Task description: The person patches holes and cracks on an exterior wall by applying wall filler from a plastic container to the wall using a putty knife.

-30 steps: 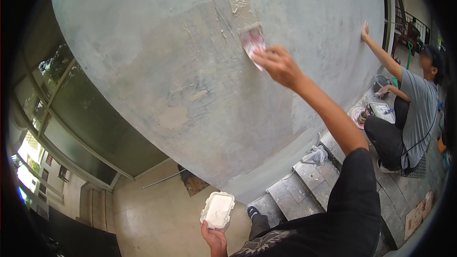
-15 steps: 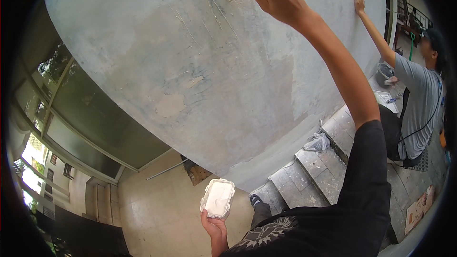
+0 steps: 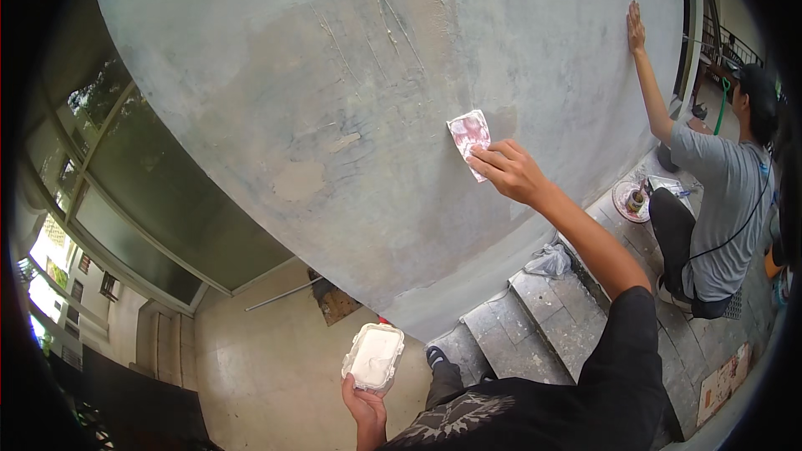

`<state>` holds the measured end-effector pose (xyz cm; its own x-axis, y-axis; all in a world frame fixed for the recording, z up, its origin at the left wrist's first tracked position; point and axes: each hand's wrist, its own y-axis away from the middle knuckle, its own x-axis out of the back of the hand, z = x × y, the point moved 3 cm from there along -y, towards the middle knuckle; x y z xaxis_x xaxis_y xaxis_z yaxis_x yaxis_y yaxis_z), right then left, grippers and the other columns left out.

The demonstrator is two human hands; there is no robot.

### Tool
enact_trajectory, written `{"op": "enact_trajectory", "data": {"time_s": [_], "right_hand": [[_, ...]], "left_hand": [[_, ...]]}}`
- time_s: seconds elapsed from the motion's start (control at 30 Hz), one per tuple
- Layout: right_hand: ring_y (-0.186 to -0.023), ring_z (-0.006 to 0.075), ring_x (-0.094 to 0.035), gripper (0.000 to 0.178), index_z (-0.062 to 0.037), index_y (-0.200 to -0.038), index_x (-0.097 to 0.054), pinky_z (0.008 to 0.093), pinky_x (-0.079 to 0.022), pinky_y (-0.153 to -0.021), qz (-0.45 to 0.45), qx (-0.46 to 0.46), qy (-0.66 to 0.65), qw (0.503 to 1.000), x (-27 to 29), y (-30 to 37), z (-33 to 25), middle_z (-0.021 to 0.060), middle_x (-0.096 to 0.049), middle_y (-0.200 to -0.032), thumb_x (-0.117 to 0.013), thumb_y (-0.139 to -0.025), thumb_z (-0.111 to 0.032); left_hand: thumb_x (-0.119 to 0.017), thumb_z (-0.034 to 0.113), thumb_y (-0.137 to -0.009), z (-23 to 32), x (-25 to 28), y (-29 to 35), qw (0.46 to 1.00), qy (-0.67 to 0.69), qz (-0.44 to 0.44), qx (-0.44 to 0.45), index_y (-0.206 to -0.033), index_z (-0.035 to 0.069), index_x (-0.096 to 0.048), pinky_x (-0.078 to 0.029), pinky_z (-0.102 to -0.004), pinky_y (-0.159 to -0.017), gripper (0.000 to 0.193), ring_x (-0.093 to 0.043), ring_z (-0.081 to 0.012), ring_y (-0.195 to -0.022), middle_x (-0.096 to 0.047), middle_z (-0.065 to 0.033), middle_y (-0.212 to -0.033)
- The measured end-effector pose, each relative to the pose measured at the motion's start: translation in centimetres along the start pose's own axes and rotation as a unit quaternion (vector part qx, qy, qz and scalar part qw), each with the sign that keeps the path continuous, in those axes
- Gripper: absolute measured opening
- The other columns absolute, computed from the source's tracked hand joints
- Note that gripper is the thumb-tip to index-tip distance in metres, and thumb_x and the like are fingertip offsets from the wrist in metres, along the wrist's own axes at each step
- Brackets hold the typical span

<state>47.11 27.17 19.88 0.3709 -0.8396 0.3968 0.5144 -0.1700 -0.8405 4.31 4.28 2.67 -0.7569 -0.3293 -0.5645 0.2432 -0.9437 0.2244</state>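
Note:
My right hand (image 3: 516,174) pinches a flat pink putty spreader (image 3: 469,134), smeared with white. The spreader lies against the grey plastered wall (image 3: 225,108), just below a fresh-looking vertical band of filler. Down low, my left hand (image 3: 365,403) holds a white rectangular tub (image 3: 398,349) from beneath, its rim crusted. Pale putty (image 3: 375,357) with a smooth surface fills much of the tub. Thin scratches and ridges (image 3: 384,21) mark the wall up and left of the spreader, and a beige patch (image 3: 299,181) shows further down.
Stone steps (image 3: 535,301) run along the wall's foot, with a crumpled plastic bag (image 3: 549,261) on them. At right a co-worker in a grey shirt (image 3: 720,167) crouches, one palm on the wall. A round tray (image 3: 628,200) with a can sits nearby. Glass panels (image 3: 159,192) stand left.
My right hand has swept the spreader down the wall from the top edge, and a filler band now shows above it. The tub in my left hand has shifted slightly left and down.

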Motion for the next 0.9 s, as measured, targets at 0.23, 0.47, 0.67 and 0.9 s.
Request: {"op": "enact_trajectory", "data": {"time_s": [0.23, 0.47, 0.67, 0.9], "right_hand": [[-0.087, 0.0191, -0.064, 0.022, -0.0113, -0.104, -0.071, 0.0333, -0.048, -0.076, 0.19, 0.013, 0.078, 0.979, 6.6, -11.5, 4.8, 0.0051, -0.073, -0.096, -0.067, -0.083, -0.006], [-0.09, 0.0243, -0.064, 0.018, -0.0102, -0.104, -0.071, 0.0362, -0.049, -0.083, 0.178, -0.003, 0.044, 0.983, 8.0, -18.1, 10.5, 0.0036, -0.072, -0.102, -0.068, -0.086, -0.008], [-0.092, 0.0244, -0.063, 0.017, -0.0079, -0.103, -0.069, 0.0356, -0.049, -0.082, 0.043, 0.02, 0.008, 0.999, 5.6, -13.1, 6.6, 0.0082, -0.071, -0.1, -0.063, -0.087, -0.003], [-0.083, 0.0208, -0.064, 0.014, -0.0084, -0.101, -0.07, 0.034, -0.048, -0.074, -0.018, 0.004, -0.025, 1.0, 5.4, -7.5, 4.3, 0.0073, -0.071, -0.088, -0.063, -0.088, -0.007]], "left_hand": [[-0.047, 0.037, -0.095, -0.8, -0.2, -1.1, 1.0, -0.01, 0.007, -0.021, -0.14, 0.005, -0.04, -0.056, -0.0563, -0.084, 0.056, -0.058, -0.0351, -0.12, -0.052, -0.0157, -0.138], [-0.049, 0.032, -0.094, -0.9, -1.1, -0.3, 1.0, 0.01, -0.029, -0.006, -0.137, 0.006, -0.041, -0.055, -0.0554, -0.088, 0.051, -0.056, -0.0356, -0.122, -0.051, -0.0169, -0.138], [-0.05, 0.033, -0.093, -0.7, 0.5, -0.5, 1.0, 0.015, -0.007, 0.005, -0.139, 0.006, -0.04, -0.055, -0.0556, -0.087, 0.053, -0.056, -0.0371, -0.121, -0.05, -0.0178, -0.138], [-0.048, 0.038, -0.094, -0.7, -0.3, -2.4, 1.0, -0.013, -0.002, -0.011, -0.14, 0.006, -0.04, -0.056, -0.0542, -0.084, 0.056, -0.058, -0.034, -0.12, -0.052, -0.0154, -0.138]]}}
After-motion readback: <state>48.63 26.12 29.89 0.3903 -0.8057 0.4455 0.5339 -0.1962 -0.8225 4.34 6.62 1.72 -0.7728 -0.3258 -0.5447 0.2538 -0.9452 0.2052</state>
